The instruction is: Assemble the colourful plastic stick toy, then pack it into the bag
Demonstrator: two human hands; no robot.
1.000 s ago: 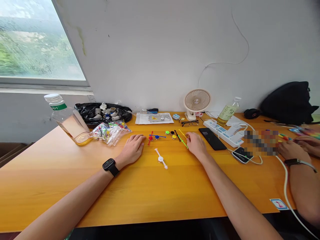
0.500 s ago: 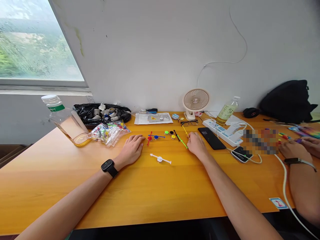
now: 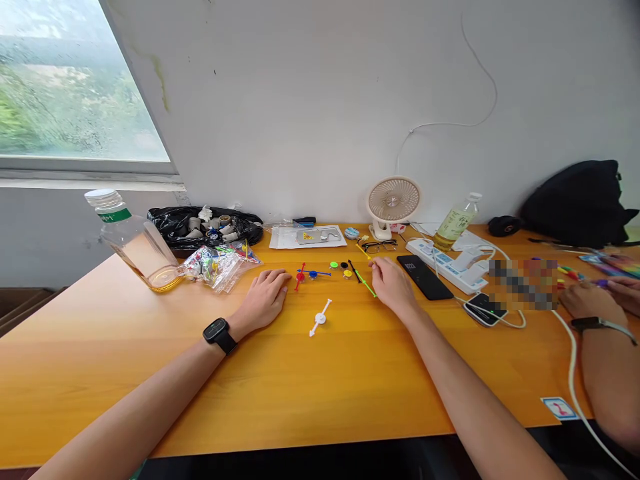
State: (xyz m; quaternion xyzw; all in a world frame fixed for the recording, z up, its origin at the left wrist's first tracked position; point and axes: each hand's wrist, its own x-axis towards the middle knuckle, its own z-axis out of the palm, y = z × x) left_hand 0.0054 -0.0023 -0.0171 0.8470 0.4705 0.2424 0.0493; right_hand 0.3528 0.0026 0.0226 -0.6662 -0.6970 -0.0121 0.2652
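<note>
My left hand (image 3: 263, 295) rests flat on the table, fingers stretched out and holding nothing. Just right of its fingertips lie a red arrow spinner (image 3: 301, 277) and a blue arrow spinner (image 3: 313, 275), close together. A white arrow spinner (image 3: 321, 319) sits alone between my hands, its arrow slanting. My right hand (image 3: 393, 283) is closed, with a yellow plastic arrow (image 3: 362, 252) pinched at its fingertips. Beside it lie a black arrow (image 3: 354, 271) and a green arrow (image 3: 367, 287). Nearby are small green (image 3: 334, 265), black (image 3: 344, 265) and yellow (image 3: 347, 274) round bases.
Clear bags of coloured parts (image 3: 220, 267) and a tilted-looking bottle (image 3: 145, 250) stand left. Behind are a black plastic bag (image 3: 167, 223), fan (image 3: 393, 200) and glasses (image 3: 383, 246). A phone (image 3: 424, 277), power strip (image 3: 450, 267) and another person's hands (image 3: 590, 303) are right.
The white spinner's arrow has turned from lying nearly crosswise to a steep slant. My right hand has shifted slightly left, and the yellow arrow now tilts further left.
</note>
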